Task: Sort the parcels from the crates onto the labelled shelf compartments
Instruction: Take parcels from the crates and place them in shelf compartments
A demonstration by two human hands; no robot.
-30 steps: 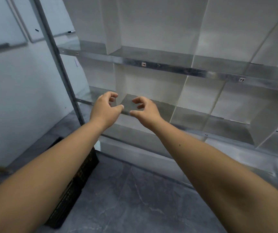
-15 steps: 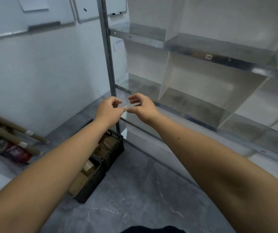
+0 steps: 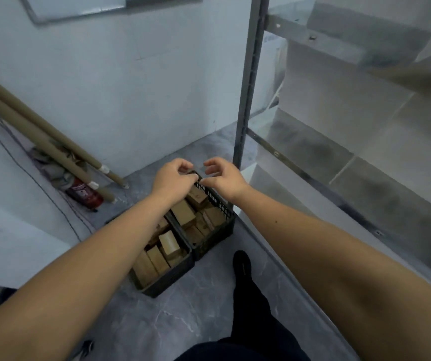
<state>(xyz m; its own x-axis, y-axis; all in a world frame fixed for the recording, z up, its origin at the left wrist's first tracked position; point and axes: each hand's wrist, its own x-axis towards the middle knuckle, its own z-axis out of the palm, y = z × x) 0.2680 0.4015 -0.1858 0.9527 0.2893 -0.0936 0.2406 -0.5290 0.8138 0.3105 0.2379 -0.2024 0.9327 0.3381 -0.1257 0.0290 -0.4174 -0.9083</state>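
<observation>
Near crate (image 3: 168, 284) sits nearer me than the grips, far crate (image 3: 218, 204) w/ parcels (image 3: 183, 213) right under them; left grip (image 3: 174, 178) & right grip (image 3: 222, 177) loosely curled, empty afaict, so imo drop straight down, take one top parcel, then shelf (image 3: 310, 149) beyond-right.

Wall (image 3: 131, 87): pale, smooth, unpatterned. A metal-framed whiteboard (image 3: 79, 2) is mounted at the upper edge of view. Floor (image 3: 183, 321): grey marble-pattern tile. Long brown cardboard tubes (image 3: 40, 131) lean at left, ends on the floor. A red fire extinguisher (image 3: 85, 194) lies beside them, next to crumpled grey cloth (image 3: 55, 165).
</observation>
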